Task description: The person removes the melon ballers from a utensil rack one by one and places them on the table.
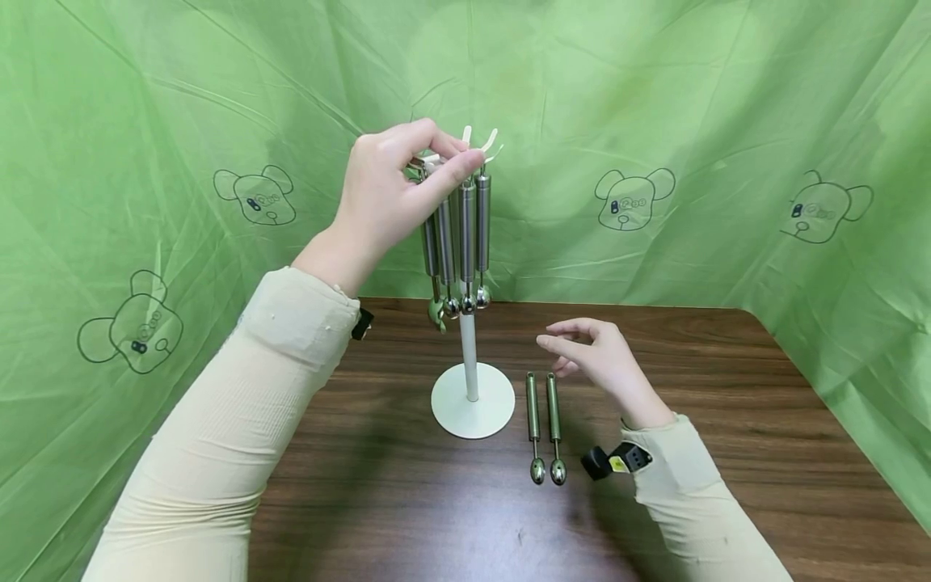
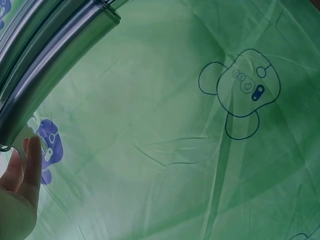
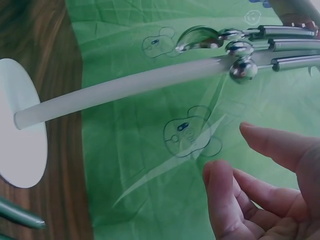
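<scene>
At the top of a white stand (image 1: 469,356), my left hand (image 1: 389,182) pinches the hooked head between thumb and fingers. Several melon ballers (image 1: 467,234) with steel handles hang there, their round scoops downward; one larger scoop (image 1: 436,311) hangs at the left. The left wrist view has the steel handles (image 2: 55,65) close by, with fingertips on a pale piece. My right hand (image 1: 600,360) hovers above the table, fingers loosely bent, holding nothing. Just left of it, two more melon ballers (image 1: 533,408) lie side by side. In the right wrist view, a gap separates my fingers from the hanging scoops (image 3: 243,70).
The stand's round white base (image 1: 473,424) rests on a dark wooden table (image 1: 378,493). Green cloth (image 1: 538,81) with printed bear faces encloses the back and both sides. A black wrist device (image 1: 618,461) sits on the right sleeve.
</scene>
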`<state>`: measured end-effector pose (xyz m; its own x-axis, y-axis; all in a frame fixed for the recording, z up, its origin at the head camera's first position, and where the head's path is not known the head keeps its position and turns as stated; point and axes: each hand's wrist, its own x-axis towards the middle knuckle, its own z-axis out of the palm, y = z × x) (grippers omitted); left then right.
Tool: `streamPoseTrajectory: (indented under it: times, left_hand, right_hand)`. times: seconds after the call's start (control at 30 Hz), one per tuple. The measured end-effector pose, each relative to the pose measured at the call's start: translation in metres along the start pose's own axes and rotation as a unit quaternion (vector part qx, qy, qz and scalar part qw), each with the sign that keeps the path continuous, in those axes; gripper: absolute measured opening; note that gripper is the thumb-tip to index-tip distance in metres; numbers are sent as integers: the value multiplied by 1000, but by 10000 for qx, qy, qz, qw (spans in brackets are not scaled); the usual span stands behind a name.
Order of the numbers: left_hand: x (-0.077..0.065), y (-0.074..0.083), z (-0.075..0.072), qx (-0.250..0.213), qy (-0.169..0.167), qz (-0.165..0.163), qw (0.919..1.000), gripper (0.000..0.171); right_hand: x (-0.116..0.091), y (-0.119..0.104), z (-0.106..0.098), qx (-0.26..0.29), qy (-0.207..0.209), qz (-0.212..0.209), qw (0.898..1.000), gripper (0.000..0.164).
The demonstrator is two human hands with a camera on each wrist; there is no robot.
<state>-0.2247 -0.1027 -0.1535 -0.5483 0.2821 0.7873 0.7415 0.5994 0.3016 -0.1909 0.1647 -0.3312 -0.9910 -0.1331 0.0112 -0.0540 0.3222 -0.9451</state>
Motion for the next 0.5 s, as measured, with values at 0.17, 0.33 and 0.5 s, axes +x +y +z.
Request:
streamPoseTrajectory:
  times: [0.17, 0.33, 0.5]
  left_hand:
    - [0, 0, -1, -203, -64, -54, 9998, 24]
    - [-1, 0, -2, -237, -41, -106, 9997, 25]
    - [-1, 0, -2, -150, -25, -117, 9998, 25]
  right_hand:
    - [3, -14, 0, 191, 20, -101, 9998, 46]
    - [7, -24, 1, 298, 65, -325, 9990, 43]
    - [10, -31, 3, 358, 29, -580, 9977, 41]
